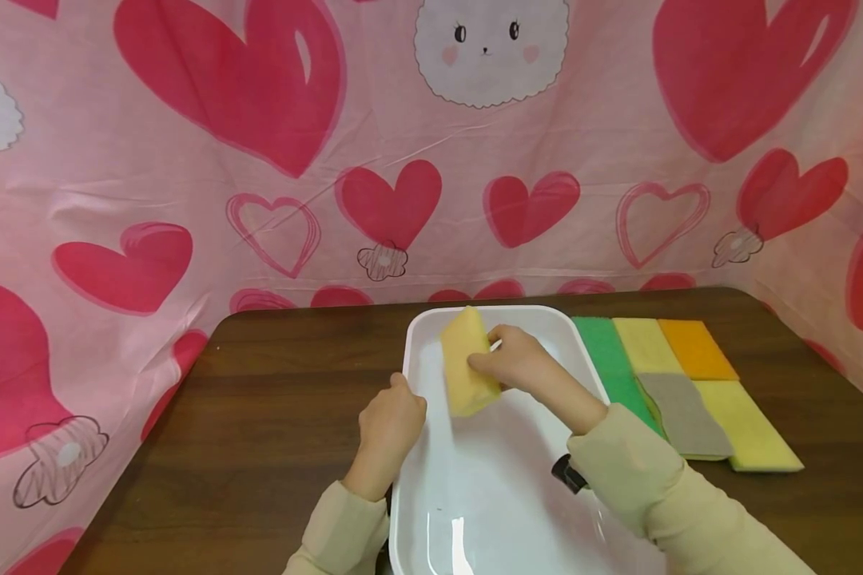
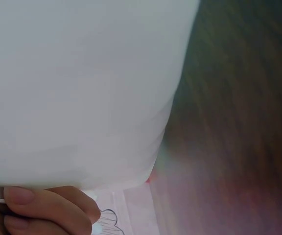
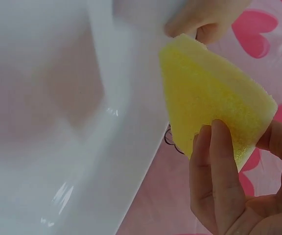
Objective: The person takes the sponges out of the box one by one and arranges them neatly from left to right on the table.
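Observation:
A white basin [image 1: 489, 471] with rounded corners sits on the table, its inside shiny. My left hand [image 1: 391, 419] grips the basin's left rim, and in the left wrist view its curled fingers [image 2: 53, 208] show at the edge beside the outer wall [image 2: 82, 98]. Over the far part of the basin, a yellow sponge [image 1: 463, 363] is held tilted in my right hand [image 1: 521, 363]. The right wrist view shows the sponge [image 3: 204, 93] pinched between thumb and fingers near one end, its brighter yellow face visible.
Right of the basin, several flat pieces lie side by side on the dark wooden table [image 1: 280, 423]: green pads [image 1: 607, 351], yellow sponges [image 1: 751, 423], an orange one [image 1: 697, 350] and a grey-topped one [image 1: 683, 415]. A pink heart-print cloth [image 1: 403, 104] hangs behind.

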### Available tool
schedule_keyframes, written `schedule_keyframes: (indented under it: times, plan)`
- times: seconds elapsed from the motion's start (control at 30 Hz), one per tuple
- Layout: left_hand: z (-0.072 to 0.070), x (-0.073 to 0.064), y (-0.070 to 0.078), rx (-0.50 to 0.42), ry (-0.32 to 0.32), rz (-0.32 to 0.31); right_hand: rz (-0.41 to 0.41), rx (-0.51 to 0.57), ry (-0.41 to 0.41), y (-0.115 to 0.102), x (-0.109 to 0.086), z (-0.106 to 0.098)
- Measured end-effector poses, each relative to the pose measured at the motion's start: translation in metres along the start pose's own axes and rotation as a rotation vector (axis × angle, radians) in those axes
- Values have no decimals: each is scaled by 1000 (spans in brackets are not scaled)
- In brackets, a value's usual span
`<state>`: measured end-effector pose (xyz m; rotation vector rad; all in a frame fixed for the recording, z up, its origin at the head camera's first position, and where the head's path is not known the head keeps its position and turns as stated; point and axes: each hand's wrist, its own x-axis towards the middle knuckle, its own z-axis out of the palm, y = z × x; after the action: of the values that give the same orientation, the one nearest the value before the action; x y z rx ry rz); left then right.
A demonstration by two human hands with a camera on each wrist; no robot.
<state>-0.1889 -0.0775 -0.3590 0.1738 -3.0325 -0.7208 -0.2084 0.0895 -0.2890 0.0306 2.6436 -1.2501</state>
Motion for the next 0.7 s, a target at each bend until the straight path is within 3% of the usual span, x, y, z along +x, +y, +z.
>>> schedule_keyframes:
  times: [0.5, 0.7]
  plan:
    - [-1, -1, 1, 5, 7, 5, -25, -82, 14, 4, -24, -23]
    - [0, -1, 1, 10, 10, 5, -55, -64, 33, 10, -27, -33]
